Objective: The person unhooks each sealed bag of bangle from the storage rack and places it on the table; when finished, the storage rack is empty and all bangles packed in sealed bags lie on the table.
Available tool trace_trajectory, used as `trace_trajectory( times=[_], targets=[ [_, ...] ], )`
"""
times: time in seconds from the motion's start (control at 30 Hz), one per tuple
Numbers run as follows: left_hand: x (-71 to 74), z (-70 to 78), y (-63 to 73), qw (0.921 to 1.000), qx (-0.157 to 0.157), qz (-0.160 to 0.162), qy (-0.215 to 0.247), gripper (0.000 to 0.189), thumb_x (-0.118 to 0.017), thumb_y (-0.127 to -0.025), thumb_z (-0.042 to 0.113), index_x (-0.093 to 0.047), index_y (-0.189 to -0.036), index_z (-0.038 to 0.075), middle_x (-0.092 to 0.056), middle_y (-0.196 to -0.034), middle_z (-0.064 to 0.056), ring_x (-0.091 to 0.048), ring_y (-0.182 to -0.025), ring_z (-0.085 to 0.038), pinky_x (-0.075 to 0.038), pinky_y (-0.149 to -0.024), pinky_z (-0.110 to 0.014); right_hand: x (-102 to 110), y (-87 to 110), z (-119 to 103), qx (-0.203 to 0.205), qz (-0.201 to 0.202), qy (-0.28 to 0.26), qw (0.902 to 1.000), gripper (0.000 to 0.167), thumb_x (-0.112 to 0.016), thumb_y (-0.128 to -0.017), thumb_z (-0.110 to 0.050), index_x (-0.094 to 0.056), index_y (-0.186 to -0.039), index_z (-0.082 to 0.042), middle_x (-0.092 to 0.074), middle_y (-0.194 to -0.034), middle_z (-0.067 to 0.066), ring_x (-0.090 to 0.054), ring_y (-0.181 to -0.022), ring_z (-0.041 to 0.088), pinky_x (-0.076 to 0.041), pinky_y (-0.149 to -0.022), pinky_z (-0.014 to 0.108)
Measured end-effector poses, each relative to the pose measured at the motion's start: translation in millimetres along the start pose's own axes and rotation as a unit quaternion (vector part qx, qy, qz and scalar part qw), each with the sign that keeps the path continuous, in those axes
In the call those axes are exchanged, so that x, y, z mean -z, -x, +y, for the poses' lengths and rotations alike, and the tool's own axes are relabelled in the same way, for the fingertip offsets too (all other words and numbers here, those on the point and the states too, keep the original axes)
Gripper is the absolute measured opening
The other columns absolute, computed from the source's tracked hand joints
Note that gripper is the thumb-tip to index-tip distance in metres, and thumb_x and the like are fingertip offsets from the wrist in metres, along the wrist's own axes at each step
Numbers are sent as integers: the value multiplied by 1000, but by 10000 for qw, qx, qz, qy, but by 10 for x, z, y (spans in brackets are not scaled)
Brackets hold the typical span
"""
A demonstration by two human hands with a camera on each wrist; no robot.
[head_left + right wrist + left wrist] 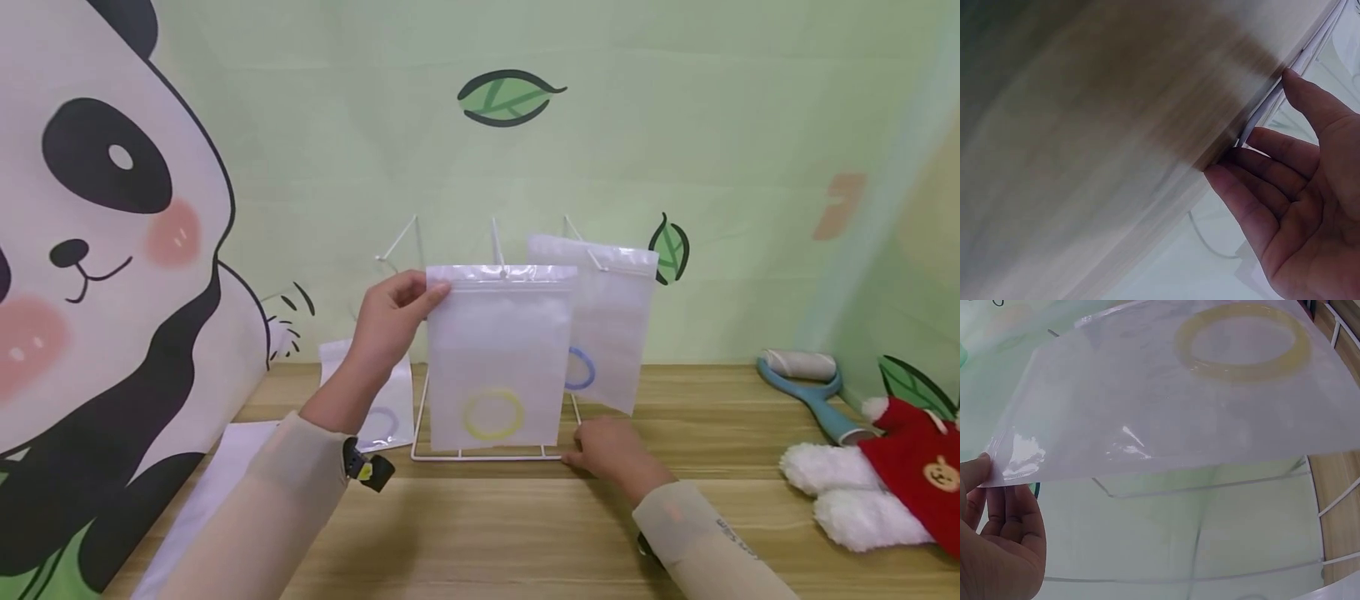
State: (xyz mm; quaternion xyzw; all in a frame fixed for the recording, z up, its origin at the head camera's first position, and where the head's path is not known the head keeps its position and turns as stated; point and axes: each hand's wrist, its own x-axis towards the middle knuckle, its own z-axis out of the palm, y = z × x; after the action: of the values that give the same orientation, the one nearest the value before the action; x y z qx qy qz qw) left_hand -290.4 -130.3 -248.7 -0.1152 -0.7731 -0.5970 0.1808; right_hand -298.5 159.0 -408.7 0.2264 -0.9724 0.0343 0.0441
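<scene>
My left hand (390,321) pinches the upper left corner of a white zip bag (495,350) between thumb and fingers. A yellow ring (492,415) shows through its lower part. The tip of the middle hook of a white wire rack (480,457) shows at the bag's top strip. At the rack's front right corner, my right hand (611,450) holds the base wire, its thumb and fingers on either side in the right wrist view. Behind, a second zip bag (618,325) with a blue ring (581,369) hangs on the right hook.
Another bag (390,400) with a pale ring stands at the left behind my forearm. A white sheet-like item (217,492) lies on the wooden table at far left. On the right are a lint roller (806,383) and a plush toy (900,475) in red clothing.
</scene>
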Motion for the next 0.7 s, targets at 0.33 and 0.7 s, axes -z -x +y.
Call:
trace_trajectory(
  times=[0.33,0.7],
  targets=[
    [215,-27,129,9995,303,75,34,31,-71,-93,28,-68,-108,2,-64,-100,-4,-61,-95,-16,-55,-86,-33,-58,-42,12,-83,-17,-81,9999,43,-76,-86,-37,-50,-62,-12,-56,-63,5,-58,-62,26,-50,-62,44],
    [671,-126,554,9970,743,89,-189,39,-69,-94,36,-65,-111,2,-63,-109,-4,-63,-93,-14,-55,-83,-25,21,5,-25,64,-10,-142,9999,44,-76,-86,-35,-48,-62,-12,-53,-62,3,-54,-61,23,-49,-62,42]
  ],
)
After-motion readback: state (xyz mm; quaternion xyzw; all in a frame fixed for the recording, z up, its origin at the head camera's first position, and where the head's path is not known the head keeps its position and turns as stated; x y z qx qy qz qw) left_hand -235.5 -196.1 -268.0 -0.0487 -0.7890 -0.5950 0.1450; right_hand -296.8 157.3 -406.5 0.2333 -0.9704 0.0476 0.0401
